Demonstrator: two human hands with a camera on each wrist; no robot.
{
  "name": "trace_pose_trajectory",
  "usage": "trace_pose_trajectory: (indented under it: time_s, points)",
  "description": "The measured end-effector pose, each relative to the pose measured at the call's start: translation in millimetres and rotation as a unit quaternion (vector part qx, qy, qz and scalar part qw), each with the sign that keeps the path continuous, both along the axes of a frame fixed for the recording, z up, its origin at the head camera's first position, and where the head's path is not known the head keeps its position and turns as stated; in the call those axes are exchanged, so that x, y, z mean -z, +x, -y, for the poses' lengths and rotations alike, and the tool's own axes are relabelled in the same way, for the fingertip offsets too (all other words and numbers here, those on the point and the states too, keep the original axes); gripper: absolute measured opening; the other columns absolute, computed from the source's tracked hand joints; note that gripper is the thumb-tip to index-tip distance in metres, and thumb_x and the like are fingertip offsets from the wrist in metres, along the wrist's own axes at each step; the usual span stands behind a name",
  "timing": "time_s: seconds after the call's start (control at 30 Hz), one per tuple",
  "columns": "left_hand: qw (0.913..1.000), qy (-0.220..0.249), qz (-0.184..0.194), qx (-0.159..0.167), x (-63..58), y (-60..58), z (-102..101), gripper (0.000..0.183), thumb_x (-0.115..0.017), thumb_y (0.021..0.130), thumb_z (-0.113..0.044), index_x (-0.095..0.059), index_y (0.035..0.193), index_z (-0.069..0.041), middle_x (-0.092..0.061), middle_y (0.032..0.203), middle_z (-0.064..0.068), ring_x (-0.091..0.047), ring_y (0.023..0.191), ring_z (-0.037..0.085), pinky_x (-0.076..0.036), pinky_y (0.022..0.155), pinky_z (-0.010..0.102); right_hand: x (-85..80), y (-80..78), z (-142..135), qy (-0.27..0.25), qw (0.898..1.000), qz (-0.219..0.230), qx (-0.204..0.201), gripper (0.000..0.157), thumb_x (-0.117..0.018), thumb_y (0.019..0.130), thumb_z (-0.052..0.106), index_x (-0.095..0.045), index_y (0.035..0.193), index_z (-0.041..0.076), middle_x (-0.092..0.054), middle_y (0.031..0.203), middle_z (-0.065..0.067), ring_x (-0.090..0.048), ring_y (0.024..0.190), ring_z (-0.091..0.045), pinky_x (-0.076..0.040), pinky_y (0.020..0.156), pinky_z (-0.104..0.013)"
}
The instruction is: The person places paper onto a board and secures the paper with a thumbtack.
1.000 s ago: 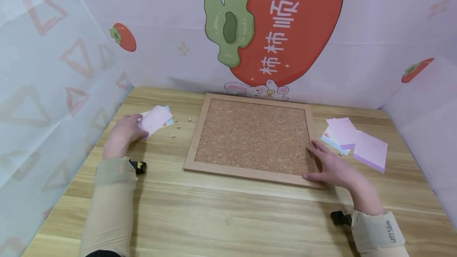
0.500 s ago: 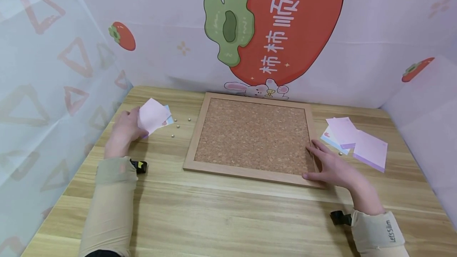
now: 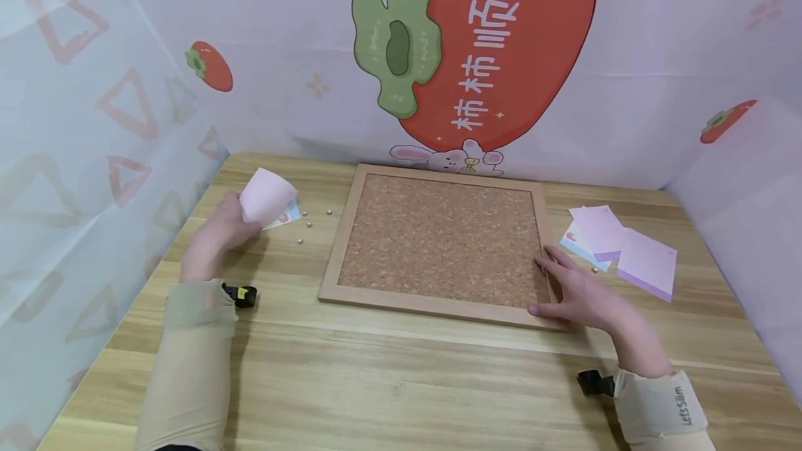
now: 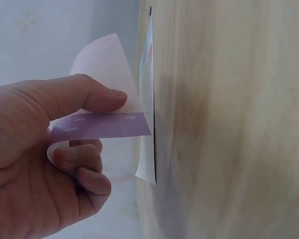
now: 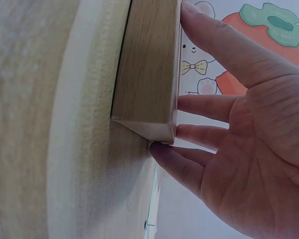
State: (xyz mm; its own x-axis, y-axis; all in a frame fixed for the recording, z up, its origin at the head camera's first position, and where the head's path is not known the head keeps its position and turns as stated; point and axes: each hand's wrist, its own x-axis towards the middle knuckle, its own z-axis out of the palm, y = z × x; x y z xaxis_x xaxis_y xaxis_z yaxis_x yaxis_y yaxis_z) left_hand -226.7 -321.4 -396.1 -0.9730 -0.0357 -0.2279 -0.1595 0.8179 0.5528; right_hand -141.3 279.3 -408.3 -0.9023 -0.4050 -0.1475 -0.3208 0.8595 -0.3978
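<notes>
At the left of the table, my left hand point(image 3: 219, 232) pinches a pink paper note point(image 3: 266, 197) between thumb and fingers. The note bends upward, and its purple strip point(image 4: 99, 125) shows in the left wrist view. Beneath it lies a white-and-blue note point(image 3: 289, 215), partly covered. A cork board point(image 3: 438, 239) in a wooden frame lies at the middle. My right hand point(image 3: 585, 298) rests on the frame's near right corner with fingers spread. In the right wrist view, thumb and fingertips touch the wooden frame point(image 5: 149, 59).
Several small push pins point(image 3: 309, 225) lie between the left notes and the board. Right of the board are two pink notes point(image 3: 648, 263), a white-and-blue note point(image 3: 583, 250) and another pin point(image 3: 594, 270). A printed backdrop point(image 3: 301, 117) stands behind the table point(image 3: 388, 381).
The left hand has lifted the pink note off the white-and-blue one, and the note now curls upward. The right hand stays on the frame.
</notes>
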Motion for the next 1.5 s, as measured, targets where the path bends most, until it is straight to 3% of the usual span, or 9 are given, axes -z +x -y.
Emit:
trace_pose_trajectory:
  time_s: [0.1, 0.2, 0.37, 0.53, 0.7, 0.93, 1.3, 1.4, 1.5]
  points:
    - [0.9988, 0.044, 0.004, -0.020, -0.9, 1.8, -1, 0.082, -0.065, 0.087, -0.016, -0.014, 0.143, 0.017, -0.037, 0.136, 0.037, -0.043, 0.120, 0.046, -0.038, 0.105, 0.062, -0.3, -0.1, 1, -0.001, 1.000, 0.001, -0.001, 0.097, -0.079, 0.081, 0.050, -0.039, 0.149, -0.005, -0.023, 0.159, -0.034, -0.035, 0.139, -0.057, -0.039, 0.107, -0.067]
    - [0.9979, 0.056, -0.008, -0.034, -1.7, 1.3, -2, 0.092, -0.068, 0.092, -0.033, -0.012, 0.147, 0.015, -0.038, 0.136, 0.036, -0.044, 0.116, 0.043, -0.043, 0.098, 0.055, -0.8, 0.0, 1, -0.002, 1.000, 0.002, 0.000, 0.097, -0.079, 0.080, 0.050, -0.039, 0.149, -0.005, -0.023, 0.159, -0.034, -0.034, 0.139, -0.057, -0.038, 0.107, -0.067]
    - [0.9978, 0.034, -0.041, -0.039, -4.4, -2.1, -7, 0.090, -0.042, 0.099, -0.060, -0.024, 0.145, 0.016, -0.045, 0.128, 0.033, -0.048, 0.108, 0.038, -0.043, 0.081, 0.038, -1.3, 0.3, 2, 0.000, 1.000, 0.006, 0.003, 0.097, -0.079, 0.080, 0.051, -0.038, 0.150, -0.004, -0.023, 0.159, -0.033, -0.035, 0.139, -0.057, -0.039, 0.106, -0.067]
    - [0.9951, 0.054, -0.070, -0.043, -9.8, -2.1, -18, 0.070, -0.025, 0.105, -0.048, -0.036, 0.139, 0.011, -0.049, 0.126, 0.029, -0.049, 0.109, 0.038, -0.040, 0.076, 0.034, -1.5, 0.9, 0, 0.000, 1.000, 0.012, 0.005, 0.098, -0.078, 0.081, 0.052, -0.037, 0.151, -0.003, -0.022, 0.160, -0.033, -0.034, 0.139, -0.057, -0.039, 0.106, -0.068]
    - [0.9866, 0.121, -0.097, -0.050, -12.9, -2.2, -32, 0.061, -0.036, 0.105, -0.047, -0.040, 0.139, 0.003, -0.052, 0.128, 0.025, -0.055, 0.105, 0.029, -0.044, 0.077, 0.027, -1.1, 1.9, -1, -0.004, 1.000, 0.013, 0.004, 0.098, -0.077, 0.082, 0.052, -0.036, 0.151, -0.005, -0.021, 0.160, -0.034, -0.032, 0.140, -0.057, -0.037, 0.107, -0.069]
    - [0.9655, 0.225, -0.125, -0.039, -13.1, -7.1, -46, 0.054, -0.051, 0.103, -0.032, -0.041, 0.140, 0.005, -0.060, 0.130, 0.030, -0.060, 0.080, -0.008, -0.050, 0.071, 0.009, 0.2, 1.6, -2, -0.014, 1.000, 0.015, 0.003, 0.099, -0.078, 0.081, 0.051, -0.036, 0.150, -0.006, -0.020, 0.160, -0.034, -0.030, 0.141, -0.057, -0.035, 0.108, -0.070]
    - [0.9576, 0.258, -0.125, -0.032, -13.8, -9.1, -60, 0.049, -0.061, 0.100, -0.026, -0.048, 0.138, 0.003, -0.061, 0.130, 0.029, -0.065, 0.077, -0.009, -0.054, 0.072, 0.011, 2.1, 1.2, -1, -0.015, 1.000, 0.010, 0.003, 0.098, -0.079, 0.081, 0.050, -0.037, 0.149, -0.007, -0.020, 0.159, -0.034, -0.029, 0.141, -0.057, -0.035, 0.108, -0.070]
    - [0.9557, 0.263, -0.130, -0.025, -13.3, -9.4, -65, 0.046, -0.064, 0.099, -0.023, -0.051, 0.133, 0.005, -0.072, 0.118, 0.018, -0.066, 0.076, -0.009, -0.054, 0.071, 0.012, 2.1, 1.0, -1, -0.015, 1.000, 0.008, 0.001, 0.098, -0.079, 0.081, 0.050, -0.037, 0.149, -0.007, -0.021, 0.159, -0.034, -0.030, 0.141, -0.058, -0.035, 0.107, -0.070]
    - [0.9517, 0.278, -0.128, -0.020, -14.1, -8.3, -72, 0.044, -0.067, 0.097, -0.020, -0.052, 0.130, 0.006, -0.077, 0.096, -0.008, -0.066, 0.077, -0.007, -0.055, 0.070, 0.013, 2.0, 0.6, -1, -0.013, 1.000, 0.007, -0.001, 0.098, -0.079, 0.081, 0.050, -0.038, 0.149, -0.007, -0.021, 0.159, -0.034, -0.031, 0.140, -0.057, -0.036, 0.107, -0.069]
